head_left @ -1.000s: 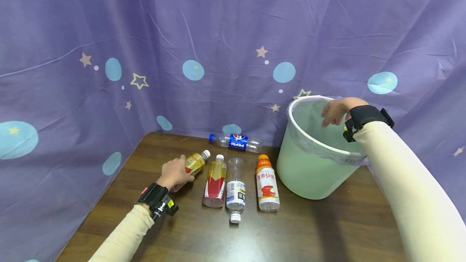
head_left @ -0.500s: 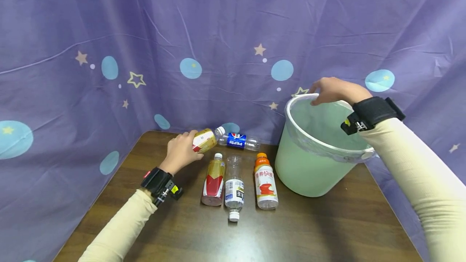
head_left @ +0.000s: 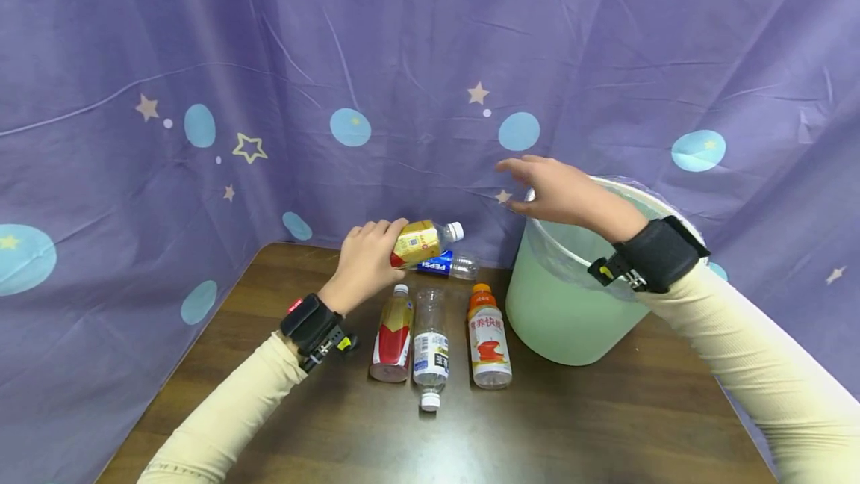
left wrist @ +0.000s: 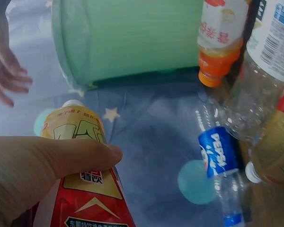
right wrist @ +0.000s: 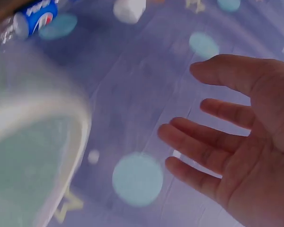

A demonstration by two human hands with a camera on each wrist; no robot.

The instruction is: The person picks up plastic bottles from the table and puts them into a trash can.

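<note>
My left hand (head_left: 366, 256) grips a yellow-and-red labelled bottle (head_left: 423, 240) with a white cap, held on its side in the air above the table, cap pointing right. The left wrist view shows my thumb across that bottle's label (left wrist: 80, 184). My right hand (head_left: 551, 189) hovers open, fingers spread, left of the rim of a pale green bucket (head_left: 571, 305). In the right wrist view the open palm (right wrist: 246, 142) faces the purple curtain, with the bucket rim (right wrist: 61, 118) at left.
On the brown table (head_left: 571, 424) lie a red-and-gold bottle (head_left: 392, 331), a clear bottle (head_left: 430, 346) and an orange-capped bottle (head_left: 488, 334) side by side. A Pepsi bottle (head_left: 443, 266) lies behind them. Purple star-patterned curtain (head_left: 201, 95) encloses the back and sides.
My left hand has lifted the yellow bottle off the table and carried it up and to the right. My right hand has left the bucket's opening and moved left past its rim.
</note>
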